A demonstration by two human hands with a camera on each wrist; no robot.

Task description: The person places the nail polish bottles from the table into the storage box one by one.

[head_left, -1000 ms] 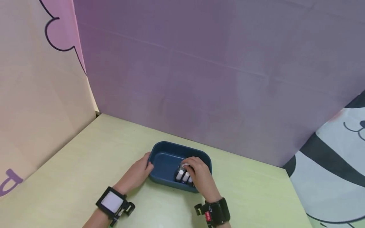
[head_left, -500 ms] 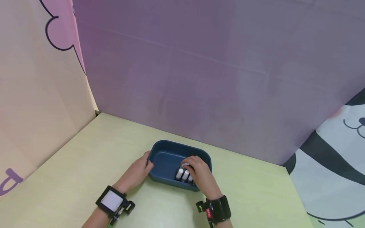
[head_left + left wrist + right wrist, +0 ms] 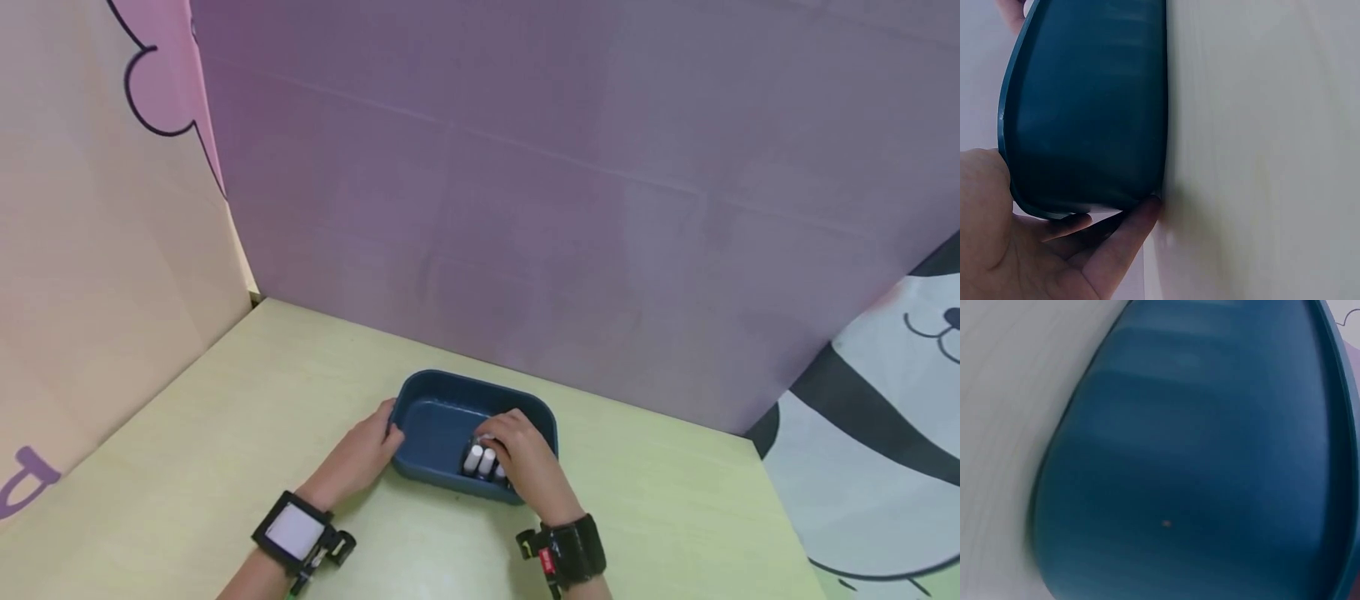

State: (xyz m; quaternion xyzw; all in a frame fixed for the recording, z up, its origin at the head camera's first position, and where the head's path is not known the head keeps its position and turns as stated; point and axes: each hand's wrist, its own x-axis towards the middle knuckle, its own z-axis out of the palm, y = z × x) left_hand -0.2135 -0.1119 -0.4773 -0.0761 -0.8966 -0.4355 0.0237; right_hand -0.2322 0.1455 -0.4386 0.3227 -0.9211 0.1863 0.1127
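A dark blue rectangular bin (image 3: 442, 429) sits on the table. My left hand (image 3: 360, 454) holds its left end, with the thumb over the rim; the left wrist view shows the fingers (image 3: 1122, 250) along the outside, down to the base. My right hand (image 3: 528, 462) reaches into the bin's right end, its fingertips curled on a small clear-and-white thing, mostly hidden beneath them. Right beside those fingertips, several small bottles (image 3: 472, 460) with white caps lie side by side along the near wall. The right wrist view is filled by the bin's outer wall (image 3: 1197, 456).
The bin stands on a pale wooden table (image 3: 315, 367). Behind it rises a purple-grey fabric panel (image 3: 487, 208), with a beige panel (image 3: 112, 275) to the left. At the right hangs a panda-print sheet (image 3: 877, 467). Camera bands (image 3: 573, 550) are strapped round both wrists.
My right fingers have shifted slightly over the small thing in the bin. The left hand and the bin have stayed in place.
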